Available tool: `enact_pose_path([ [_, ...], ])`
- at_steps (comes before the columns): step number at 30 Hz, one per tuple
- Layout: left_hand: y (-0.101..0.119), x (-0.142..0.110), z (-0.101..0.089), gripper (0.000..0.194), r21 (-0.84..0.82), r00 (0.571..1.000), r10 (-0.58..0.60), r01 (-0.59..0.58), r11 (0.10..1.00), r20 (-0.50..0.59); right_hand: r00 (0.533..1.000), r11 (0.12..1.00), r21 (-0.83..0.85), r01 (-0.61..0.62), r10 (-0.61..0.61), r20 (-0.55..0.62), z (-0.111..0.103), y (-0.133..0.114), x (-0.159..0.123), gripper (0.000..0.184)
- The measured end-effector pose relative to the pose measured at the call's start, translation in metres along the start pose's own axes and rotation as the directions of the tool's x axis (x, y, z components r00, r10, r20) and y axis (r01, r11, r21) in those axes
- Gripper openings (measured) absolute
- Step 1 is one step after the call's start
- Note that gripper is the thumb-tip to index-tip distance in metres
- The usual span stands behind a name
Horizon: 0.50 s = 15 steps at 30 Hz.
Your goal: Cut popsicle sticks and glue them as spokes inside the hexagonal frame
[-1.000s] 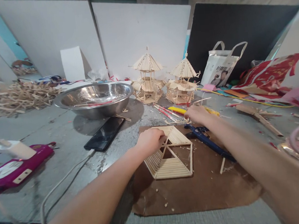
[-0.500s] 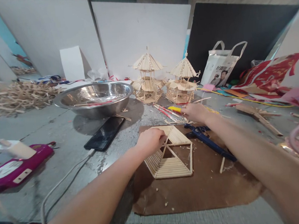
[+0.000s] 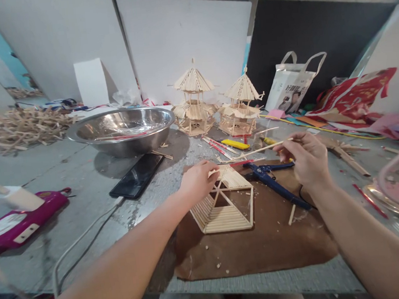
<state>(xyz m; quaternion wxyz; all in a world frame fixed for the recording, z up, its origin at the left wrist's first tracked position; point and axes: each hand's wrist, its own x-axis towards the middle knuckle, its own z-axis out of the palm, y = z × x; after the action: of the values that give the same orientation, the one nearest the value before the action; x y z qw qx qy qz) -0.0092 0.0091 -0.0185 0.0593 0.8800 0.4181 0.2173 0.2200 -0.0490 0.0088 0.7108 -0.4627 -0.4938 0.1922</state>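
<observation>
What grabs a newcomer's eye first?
Probably the two pale wooden-stick pagoda models at the back, right of the wide silver metal bowl. Next, the six-sided pale wooden-stick frame on the brown sheet, left hand over its far-left part. Right of it, the right hand pinches a thin pale wooden stick.

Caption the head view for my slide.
Left hand at a hexagonal stick frame; right hand holding a thin stick.

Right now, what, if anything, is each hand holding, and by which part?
The right hand pinches a thin stick near one end. The left hand covers the upper left of the slatted frame; whether it grips or rests there cannot be told.
</observation>
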Motion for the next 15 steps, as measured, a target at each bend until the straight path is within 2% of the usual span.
enact_pose_path([
  [3,-0.0022,0.0001,0.0019,0.024,-0.005,1.000,0.011,-0.011,1.000,0.005,0.994,0.987,0.124,-0.102,0.105,-0.020,-0.0017,0.0025,-0.0053,0.008],
  [6,-0.0037,0.0005,0.0032,0.025,0.004,1.000,0.026,-0.026,1.000,0.017,0.981,0.961,0.197,-0.196,0.195,0.023,-0.0013,0.0050,-0.0061,0.007],
  [10,-0.0022,0.0006,0.0009,0.023,-0.027,0.995,0.002,-0.004,1.000,-0.096,0.968,0.943,0.223,-0.249,0.235,0.088,-0.0019,0.0057,-0.0061,0.005],
  [13,0.0000,0.0017,-0.0035,0.022,-0.150,0.977,-0.083,0.054,0.987,-0.194,0.969,0.945,0.217,-0.246,0.231,0.094,-0.0034,0.0056,-0.0060,0.003],
  [15,0.0011,0.0035,-0.0067,0.026,-0.337,0.962,-0.189,0.114,0.935,-0.199,0.966,0.938,0.231,-0.258,0.241,0.098,-0.0041,0.0059,-0.0057,0.003],
])
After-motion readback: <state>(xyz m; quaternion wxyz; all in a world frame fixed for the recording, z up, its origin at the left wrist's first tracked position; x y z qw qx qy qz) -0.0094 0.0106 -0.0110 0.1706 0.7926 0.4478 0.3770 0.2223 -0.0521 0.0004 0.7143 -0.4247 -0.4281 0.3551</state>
